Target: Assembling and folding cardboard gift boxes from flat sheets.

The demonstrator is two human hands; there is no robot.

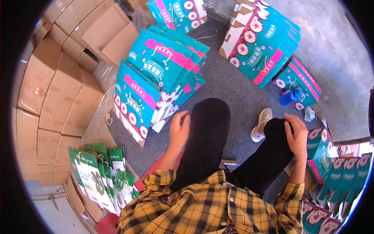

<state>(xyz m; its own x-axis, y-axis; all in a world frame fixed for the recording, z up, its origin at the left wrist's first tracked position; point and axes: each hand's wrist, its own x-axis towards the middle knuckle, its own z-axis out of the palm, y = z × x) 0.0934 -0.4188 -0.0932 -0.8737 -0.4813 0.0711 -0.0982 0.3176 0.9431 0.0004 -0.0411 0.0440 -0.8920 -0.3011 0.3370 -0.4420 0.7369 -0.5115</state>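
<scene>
My left hand [179, 130] rests against the outer side of my left knee, fingers loosely bent and nothing in them. On my right knee lies my right hand [296, 132], its fingers apart and also holding nothing. Ahead of my left hand leans a thick stack of flat teal and pink cartons [163, 58] with gold cord handles. One teal carton [134, 103] stands at the front of that stack, nearest the left hand. Another pile of teal cartons [261, 43] lies farther off to the right.
Brown cardboard boxes [50, 89] are piled along the left. Green and white carrier boxes [99, 175] stand at lower left. A blue bottle [288, 97] is beside a teal carton [306, 82] at right. More teal cartons [339, 175] crowd the lower right. A white cord [108, 105] trails on the floor.
</scene>
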